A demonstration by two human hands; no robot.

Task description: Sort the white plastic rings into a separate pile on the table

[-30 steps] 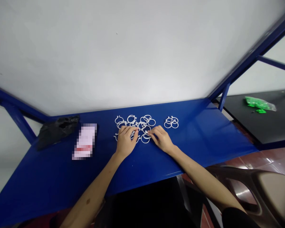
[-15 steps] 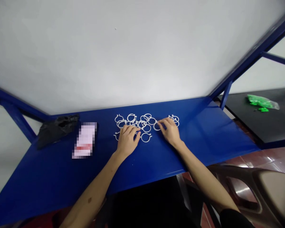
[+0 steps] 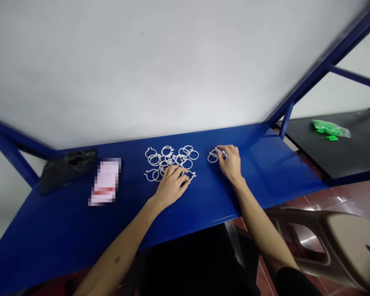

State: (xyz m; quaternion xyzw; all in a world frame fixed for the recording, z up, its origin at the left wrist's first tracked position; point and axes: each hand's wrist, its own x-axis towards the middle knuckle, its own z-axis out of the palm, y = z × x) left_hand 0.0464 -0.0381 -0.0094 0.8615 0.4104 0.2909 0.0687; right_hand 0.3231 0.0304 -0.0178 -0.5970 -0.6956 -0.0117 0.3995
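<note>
Over the lower right of a loose pile of white plastic ring clips (image 3: 154,159), my left hand (image 3: 172,187) rests with its fingers apart. It covers part of the pile; nothing shows gripped in it. To the right lies a smaller group of the same open-ended rings, and my right hand (image 3: 231,163) is at its right side. Thumb and forefinger are pinched at the top of one white ring clip (image 3: 212,158). The palm and other fingers partly hide the rings behind.
A blue table (image 3: 203,201) stands against a white wall. At its left are a crumpled black plastic bag (image 3: 68,168) and a blurred-out pinkish rectangular object (image 3: 106,181). On a black table (image 3: 351,152) at right lies a bag of green pieces (image 3: 329,128). A brown plastic stool (image 3: 323,234) stands below.
My right hand has moved right, and a ring has gone with it from the pile's edge to the smaller group. My left hand has shifted slightly right over the pile. The view has shifted slightly.
</note>
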